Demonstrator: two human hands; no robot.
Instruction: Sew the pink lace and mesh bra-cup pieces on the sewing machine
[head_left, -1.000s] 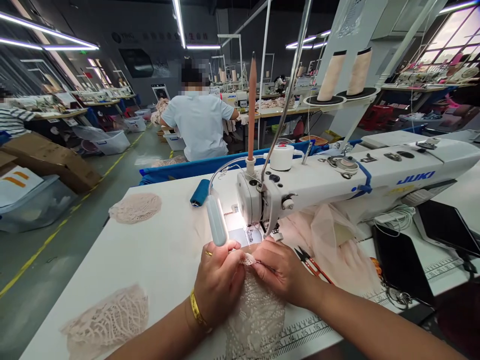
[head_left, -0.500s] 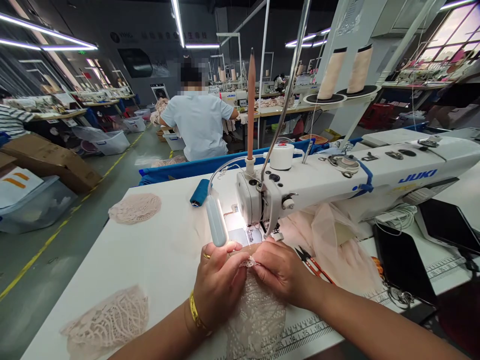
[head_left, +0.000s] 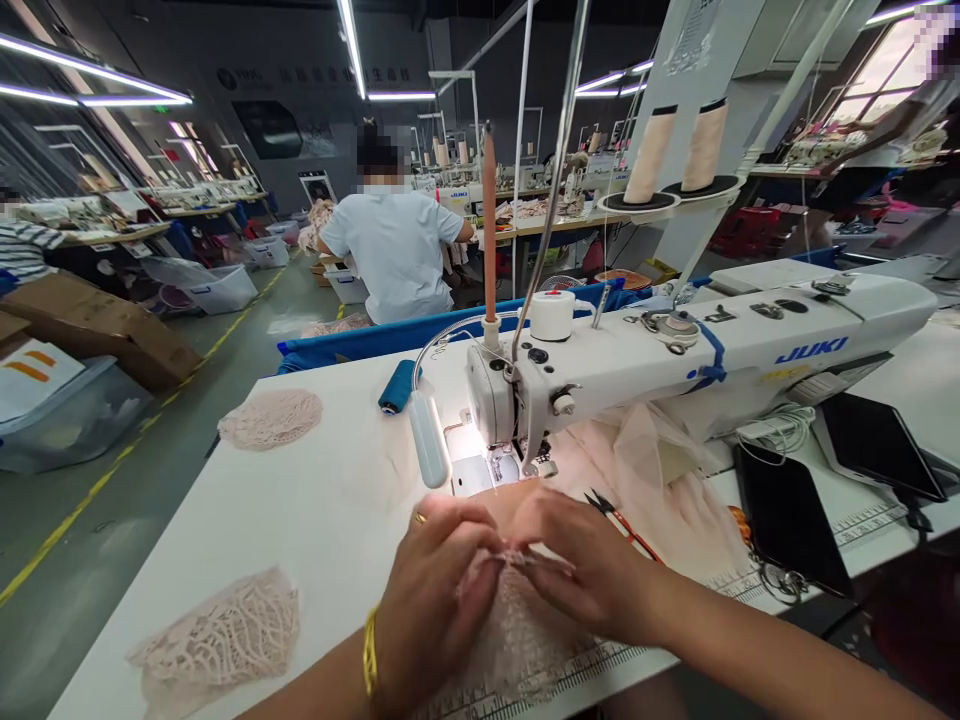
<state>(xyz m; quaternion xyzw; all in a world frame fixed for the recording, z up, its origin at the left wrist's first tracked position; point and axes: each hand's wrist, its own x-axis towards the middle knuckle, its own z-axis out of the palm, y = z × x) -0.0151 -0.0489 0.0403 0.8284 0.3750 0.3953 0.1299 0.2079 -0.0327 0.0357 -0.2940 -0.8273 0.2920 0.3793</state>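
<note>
My left hand (head_left: 435, 590) and my right hand (head_left: 581, 565) meet over a pale pink lace piece (head_left: 510, 640) on the white table, just in front of the needle of a white sewing machine (head_left: 675, 360). Both pinch the top edge of the lace between thumb and fingers. The left hand wears a gold ring and bangle. The picture of the hands is slightly smeared. Small red-handled thread snips (head_left: 622, 525) lie just right of my right hand.
Loose lace pieces lie at the table's near left (head_left: 217, 640) and far left (head_left: 271, 418). A blue thread spool (head_left: 396, 388), pink tulle (head_left: 660, 470), a phone (head_left: 784, 520) and a tablet (head_left: 877, 445) lie around the machine. A person (head_left: 394, 250) sits ahead, back turned.
Both hands have drawn back from the needle toward me, pulling the lace edge with them. The view has tilted slightly.
</note>
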